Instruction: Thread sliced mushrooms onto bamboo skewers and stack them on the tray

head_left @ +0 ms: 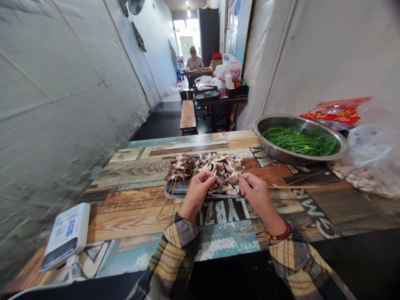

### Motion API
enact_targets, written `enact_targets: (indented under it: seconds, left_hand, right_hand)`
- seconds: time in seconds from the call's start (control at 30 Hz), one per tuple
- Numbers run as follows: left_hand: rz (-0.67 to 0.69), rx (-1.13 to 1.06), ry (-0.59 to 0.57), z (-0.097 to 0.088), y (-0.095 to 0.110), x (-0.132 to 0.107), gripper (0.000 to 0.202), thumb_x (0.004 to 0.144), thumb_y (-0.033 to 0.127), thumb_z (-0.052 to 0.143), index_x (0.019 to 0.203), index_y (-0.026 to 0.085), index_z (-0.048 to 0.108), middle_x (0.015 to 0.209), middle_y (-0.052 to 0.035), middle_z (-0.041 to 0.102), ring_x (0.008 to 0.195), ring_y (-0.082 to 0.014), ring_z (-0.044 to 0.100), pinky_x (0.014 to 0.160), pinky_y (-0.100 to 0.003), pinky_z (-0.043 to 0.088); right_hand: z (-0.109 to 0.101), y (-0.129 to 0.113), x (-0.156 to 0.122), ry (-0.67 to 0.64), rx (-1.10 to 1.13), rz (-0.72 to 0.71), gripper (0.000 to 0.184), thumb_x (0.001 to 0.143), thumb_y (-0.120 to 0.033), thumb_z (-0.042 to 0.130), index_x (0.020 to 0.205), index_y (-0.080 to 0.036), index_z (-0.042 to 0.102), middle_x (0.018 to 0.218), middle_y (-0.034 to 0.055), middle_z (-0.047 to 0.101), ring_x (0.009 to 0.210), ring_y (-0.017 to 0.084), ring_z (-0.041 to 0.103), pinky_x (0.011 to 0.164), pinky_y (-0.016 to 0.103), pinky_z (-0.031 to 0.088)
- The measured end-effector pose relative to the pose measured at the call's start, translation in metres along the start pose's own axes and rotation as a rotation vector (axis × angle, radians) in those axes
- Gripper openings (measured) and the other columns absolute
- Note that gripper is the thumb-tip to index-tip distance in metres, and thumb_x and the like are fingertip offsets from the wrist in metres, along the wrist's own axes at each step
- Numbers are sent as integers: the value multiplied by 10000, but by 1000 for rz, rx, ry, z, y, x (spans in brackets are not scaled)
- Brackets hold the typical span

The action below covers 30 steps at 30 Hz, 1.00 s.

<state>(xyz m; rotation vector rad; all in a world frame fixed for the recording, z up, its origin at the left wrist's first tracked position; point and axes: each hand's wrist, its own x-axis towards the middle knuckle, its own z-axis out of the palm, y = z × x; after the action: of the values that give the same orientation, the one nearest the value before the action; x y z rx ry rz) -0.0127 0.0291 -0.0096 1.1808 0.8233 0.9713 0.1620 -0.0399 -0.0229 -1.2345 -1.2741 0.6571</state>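
Note:
A metal tray (pixel 175 191) sits on the patterned wooden table (pixel 131 208), heaped with mushroom pieces (pixel 223 164). Several mushrooms threaded on bamboo skewers (pixel 179 166) lie at the tray's left end, their sticks jutting toward me. My left hand (pixel 198 191) is closed at the tray's near edge, pinching a mushroom piece. My right hand (pixel 256 191) is closed beside it, fingers pinched on a thin skewer that barely shows. A red bead bracelet (pixel 279 236) circles my right wrist. Both sleeves are yellow plaid.
A steel basin (pixel 281 154) of green chives stands at the back right. Clear plastic bags (pixel 371 162) and a red packet (pixel 337 112) lie at the right. A white device (pixel 67 234) rests near left. Loose skewers (pixel 300 183) lie right of the tray. Another person (pixel 194 60) sits far down the aisle, past a bench (pixel 188 116).

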Motion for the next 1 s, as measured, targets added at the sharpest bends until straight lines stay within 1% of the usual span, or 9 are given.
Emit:
enact_targets:
  seconds: [0.1,0.17,0.23,0.3,0.43,0.53,0.67,0.83,1.0]
  left_hand:
    - [-48,-148,22,0,4,-1,321,629,310,766,870,140,638,681,-15,646,545,-84,548,510,-187,358]
    - [-51,-176,45,0,5,-1,378,603,291,788,925,139,661,684,-11,646,546,-76,537,512,-186,354]
    - [-28,-170,66,1,5,-1,366,589,281,796,906,135,686,681,-6,642,539,-65,509,509,-186,344]
    - [4,-143,77,1,5,-1,313,583,282,796,842,134,702,676,-1,636,532,-58,479,510,-190,342]
    - [39,-83,107,-1,4,-1,242,598,294,779,760,135,695,650,13,607,518,-52,447,501,-188,331]
    - [43,-114,125,-3,2,0,233,610,299,766,755,139,680,657,16,599,520,-50,450,505,-185,336]
    - [31,-162,121,-3,2,0,232,617,292,759,757,138,658,646,17,588,523,-51,458,508,-183,342]
    - [16,-169,113,-2,4,-1,256,617,318,764,750,140,638,634,21,575,527,-54,477,508,-183,345]
    - [2,-197,90,-1,5,-2,269,627,337,768,730,140,617,630,11,596,541,-65,511,523,-185,363]
  right_hand:
    - [3,-1,-1,-69,-20,10,271,888,-397,500,783,-168,599,484,-57,460,438,101,432,457,215,350]
    - [4,-1,-2,-104,-29,20,269,887,-397,501,783,-168,596,483,-57,465,432,99,432,453,214,345]
    - [5,0,-3,-150,-43,24,269,891,-393,494,779,-170,594,479,-57,468,427,97,432,451,211,344]
    - [6,0,-4,-196,-69,13,268,894,-386,488,771,-174,598,477,-54,476,431,98,439,458,211,352]
    - [8,1,-5,-257,-128,-10,254,896,-346,478,765,-178,615,480,-49,494,440,103,461,468,211,364]
    - [10,0,-6,-272,-170,-14,233,895,-311,477,767,-180,621,484,-51,496,442,103,462,465,206,362]
    - [12,0,-6,-274,-221,-38,203,886,-272,489,762,-187,625,482,-49,506,443,106,467,465,204,364]
    - [12,2,-6,-277,-244,-46,205,884,-279,487,766,-191,630,476,-48,518,437,110,475,460,204,370]
    - [13,0,-6,-286,-265,-59,200,881,-275,493,772,-193,639,483,-43,529,449,114,485,469,207,376]
